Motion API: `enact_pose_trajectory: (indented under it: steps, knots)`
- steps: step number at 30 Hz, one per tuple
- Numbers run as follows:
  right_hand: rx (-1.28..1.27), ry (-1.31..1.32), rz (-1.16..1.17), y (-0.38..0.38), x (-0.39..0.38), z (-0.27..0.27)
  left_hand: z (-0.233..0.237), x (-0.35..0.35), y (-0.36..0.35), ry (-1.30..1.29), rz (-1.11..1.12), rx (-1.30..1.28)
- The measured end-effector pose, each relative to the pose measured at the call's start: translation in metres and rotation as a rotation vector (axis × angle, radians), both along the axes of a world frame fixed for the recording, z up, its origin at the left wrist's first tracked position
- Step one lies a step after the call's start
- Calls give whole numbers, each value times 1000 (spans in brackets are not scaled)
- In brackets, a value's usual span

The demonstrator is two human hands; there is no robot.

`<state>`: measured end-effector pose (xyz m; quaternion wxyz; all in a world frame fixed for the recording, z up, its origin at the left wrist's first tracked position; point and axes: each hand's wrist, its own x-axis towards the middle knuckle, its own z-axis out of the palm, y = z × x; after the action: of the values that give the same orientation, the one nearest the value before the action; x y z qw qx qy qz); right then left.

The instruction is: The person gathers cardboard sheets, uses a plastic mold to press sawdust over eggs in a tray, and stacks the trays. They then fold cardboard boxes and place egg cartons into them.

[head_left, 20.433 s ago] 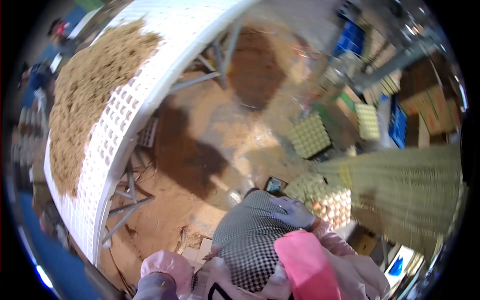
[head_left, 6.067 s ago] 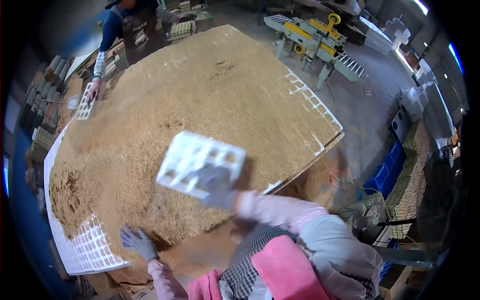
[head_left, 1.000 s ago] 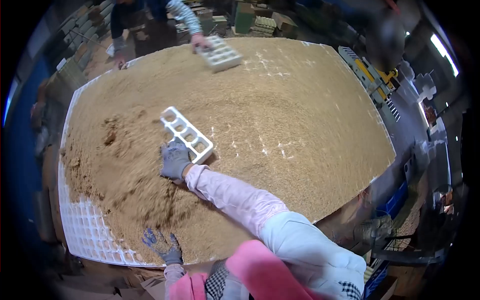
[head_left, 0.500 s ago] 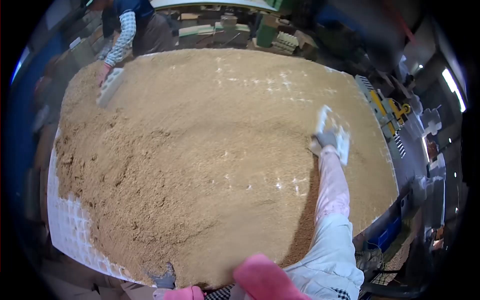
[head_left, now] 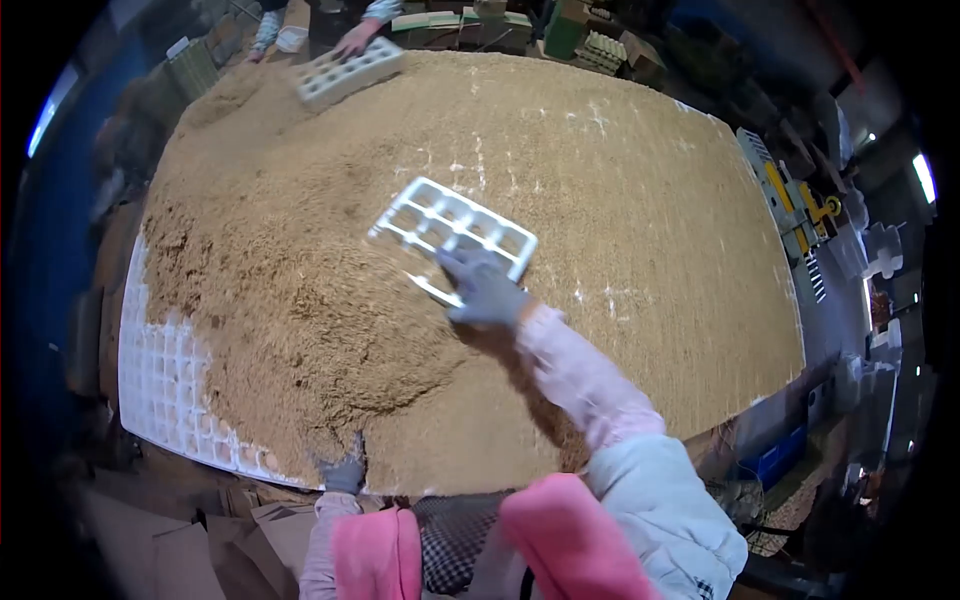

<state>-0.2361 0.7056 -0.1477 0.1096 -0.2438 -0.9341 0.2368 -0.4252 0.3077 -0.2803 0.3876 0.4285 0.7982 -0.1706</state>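
Note:
A brown, crumbly material (head_left: 640, 200), like soil or sawdust, covers a broad white cell-tray surface (head_left: 175, 375). Over its middle, my right hand (head_left: 488, 290) in a grey glove grips a white plastic cell tray (head_left: 480, 225) by its near side. The tray lies slanted on the material, its rows of square cells facing up. At the near edge, my left hand (head_left: 345, 472), also gloved in grey, rests against the heaped material (head_left: 330, 300). Its fingers are apart and hold nothing I can see; the tips are partly hidden.
Across the surface, a co-worker's hand (head_left: 355, 40) presses on another white cell tray (head_left: 350, 75). A machine with yellow parts (head_left: 785, 205) stands along the right edge. Cardboard (head_left: 190, 550) lies at the lower left, and a blue crate (head_left: 775, 460) at the lower right.
My right hand has swept the tray left and toward me, with material heaped ahead of it. My left hand shows more fully. The co-worker's tray has moved right and turned.

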Motion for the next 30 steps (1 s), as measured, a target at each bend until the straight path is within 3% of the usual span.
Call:
enact_pose_trajectory:
  steps: [1,3,4,5,7,8,9,11,12,13,14,17,18,20,22,23,25,26,27,28,29,30]
  knots:
    - [101,82,-37,-23,37,7,5,6,-6,7,111,461]
    - [104,13,-333,-56,113,25,31,25,9,-153,309,1033]
    - [66,-12,-565,-71,147,21,62,37,19,-340,372,1119]
    - [120,-24,-661,-86,172,5,82,43,24,-362,89,1054]
    - [226,-324,-1223,-115,220,-16,88,60,37,-345,-434,959]
    - [179,-433,-1226,-129,205,2,83,65,43,-285,-647,924]
    - [136,-505,-1147,-137,187,5,73,65,44,-269,-657,987]
    - [298,-363,-1030,-155,119,-9,67,45,56,-208,-734,1146]
    - [143,-279,-992,-167,72,11,64,31,57,-116,-737,1281]
    - [171,-250,-949,-167,34,1,60,16,55,-70,-717,1321]
    - [-21,-246,-909,-168,-7,5,48,-6,51,-70,-725,1327]
    - [6,-413,-821,-199,-114,37,12,-88,48,59,-576,1078]
    - [16,-472,-771,-211,-143,33,16,-112,41,157,-509,1025]
    - [4,-622,-631,-251,-194,67,101,-151,29,206,-389,683]
    - [123,-475,-645,-279,-242,49,58,-222,9,410,-230,603]
    - [104,-473,-605,-290,-246,52,45,-263,-7,453,-166,569]
    - [130,-529,-279,-321,-265,61,21,-334,-40,458,-107,517]
    - [149,-200,-357,-322,-264,11,12,-364,-65,463,-79,466]
    - [91,-72,-355,-323,-243,27,5,-388,-92,475,-50,395]
    - [310,33,-448,-321,-223,-18,3,-407,-117,479,-20,328]
    - [280,103,-442,-311,-184,30,-3,-424,-136,484,-7,268]
    - [224,-105,-596,-283,-142,6,-9,-437,-150,484,-14,233]
